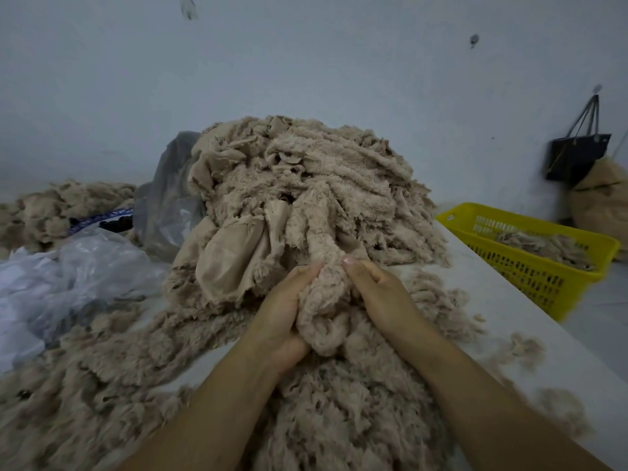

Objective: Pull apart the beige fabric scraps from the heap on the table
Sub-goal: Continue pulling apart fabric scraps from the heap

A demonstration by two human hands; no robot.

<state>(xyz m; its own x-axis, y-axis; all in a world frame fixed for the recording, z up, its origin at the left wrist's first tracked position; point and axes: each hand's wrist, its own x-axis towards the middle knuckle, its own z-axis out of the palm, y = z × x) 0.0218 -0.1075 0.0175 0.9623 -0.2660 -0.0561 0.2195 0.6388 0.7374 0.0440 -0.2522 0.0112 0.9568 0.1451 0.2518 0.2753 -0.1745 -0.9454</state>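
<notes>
Centrally, beige scrap clump (323, 311) gripped between left hand (289, 307), right hand (377, 290).

Counted 1 big heap of beige fabric scraps (299, 198). 2 hands were at heap's near foot: left hand (285, 311), right hand (380, 294). Left of heap lay 2 plastic bags, clear bag (68, 273) and grey bag (170, 198), plus 1 smaller scrap pile (61, 209). Right of heap: 1 yellow basket (530, 277), 1 black bag (577, 154), 1 brown sack (601, 198).
</notes>
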